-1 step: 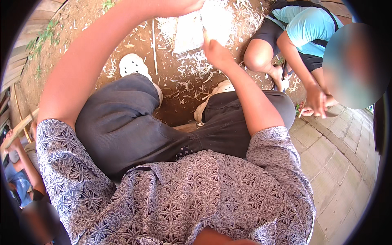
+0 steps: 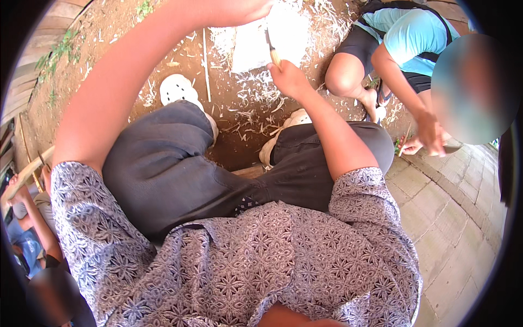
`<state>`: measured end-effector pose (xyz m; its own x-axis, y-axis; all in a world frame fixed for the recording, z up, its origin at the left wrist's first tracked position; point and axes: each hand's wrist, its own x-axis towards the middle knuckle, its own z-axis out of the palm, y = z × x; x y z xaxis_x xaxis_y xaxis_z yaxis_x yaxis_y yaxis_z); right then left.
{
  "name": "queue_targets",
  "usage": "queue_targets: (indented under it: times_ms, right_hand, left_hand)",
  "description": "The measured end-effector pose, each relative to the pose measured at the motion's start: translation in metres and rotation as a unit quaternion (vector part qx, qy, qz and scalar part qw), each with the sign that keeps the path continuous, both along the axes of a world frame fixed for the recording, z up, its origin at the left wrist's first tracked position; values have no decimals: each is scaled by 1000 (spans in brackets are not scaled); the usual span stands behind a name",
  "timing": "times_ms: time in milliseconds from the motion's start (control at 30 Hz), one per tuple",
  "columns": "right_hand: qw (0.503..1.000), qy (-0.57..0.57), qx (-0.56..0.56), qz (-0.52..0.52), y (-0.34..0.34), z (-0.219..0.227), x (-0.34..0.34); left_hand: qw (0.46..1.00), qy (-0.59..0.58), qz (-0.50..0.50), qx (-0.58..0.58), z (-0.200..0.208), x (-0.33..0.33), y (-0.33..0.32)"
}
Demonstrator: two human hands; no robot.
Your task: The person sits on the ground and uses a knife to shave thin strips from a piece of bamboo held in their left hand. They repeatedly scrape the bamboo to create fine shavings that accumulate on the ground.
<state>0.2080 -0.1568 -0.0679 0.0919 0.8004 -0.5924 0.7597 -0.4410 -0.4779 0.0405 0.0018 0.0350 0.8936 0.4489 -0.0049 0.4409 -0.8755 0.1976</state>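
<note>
My left hand (image 2: 239,8) reaches to the picture's top edge and grips the upper end of a pale wooden block (image 2: 249,50) held over the dirt. My right hand (image 2: 289,76) is closed on a small knife (image 2: 271,50) with a light wooden handle, its blade lying against the block's right side. Pale wood shavings (image 2: 256,90) lie scattered on the brown ground below both hands. I sit with my knees apart in dark trousers, with a white shoe (image 2: 177,87) under my left arm.
A thin stick (image 2: 206,65) lies on the dirt by the shavings. Another person in a light blue shirt (image 2: 414,38) crouches at the right, holding a small stick (image 2: 406,140). Stone paving (image 2: 436,218) runs along the right. Someone else's arm (image 2: 32,218) shows at the lower left.
</note>
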Motion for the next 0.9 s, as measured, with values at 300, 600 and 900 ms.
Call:
queue_targets:
  times_ms: [300,600,900]
  right_hand:
    - [969,89,207,-102,-3,0,2]
    - [867,208,414,-180,-10,1,-4]
    - [935,134,278,-175,-12,-3,-1]
  left_hand:
    - [998,-55,-9,1,-11,-1,-1]
    - [999,-10,42,-22,3,-6,-4]
    - [997,-54,54,-22,-4,-6,2]
